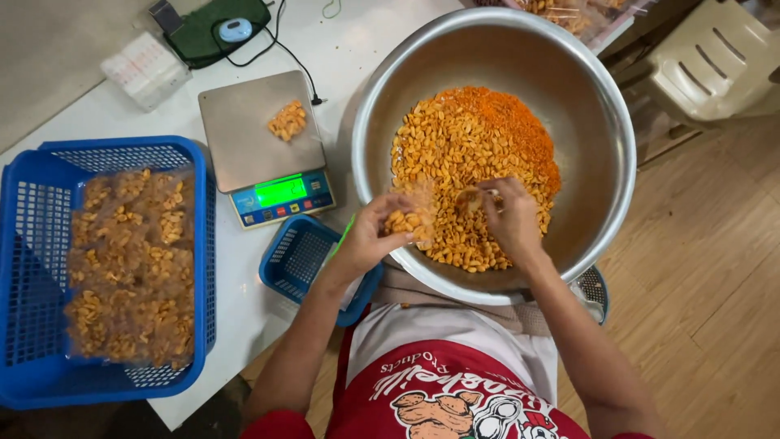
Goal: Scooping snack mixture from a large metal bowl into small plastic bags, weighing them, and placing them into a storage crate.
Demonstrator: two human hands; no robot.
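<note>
The left hand [370, 236] is pinching a small clear bag [413, 213] partly filled with peanuts, holding it over the near rim of the big steel bowl [605, 114]. The right hand [510, 215] is curling around a small scoop [473, 197] just beside the bag's mouth, fingers pressed together on it, above the heap of peanuts [463, 162] lying in the bowl. Orange-red powder [508, 118] is covering the far side of that heap.

The bowl is sitting at the edge of a white worktop [366, 49]. To its left a scale [260, 146] is showing a lit green display, with a little pile of peanuts [288, 120] resting on its pan. A small blue basket [296, 256] is lying just beside the left wrist, and a large blue basket [32, 244] further left is holding filled bags [130, 260] of peanuts. A beige chair [715, 61] is standing on the wooden floor [707, 268] to the right.
</note>
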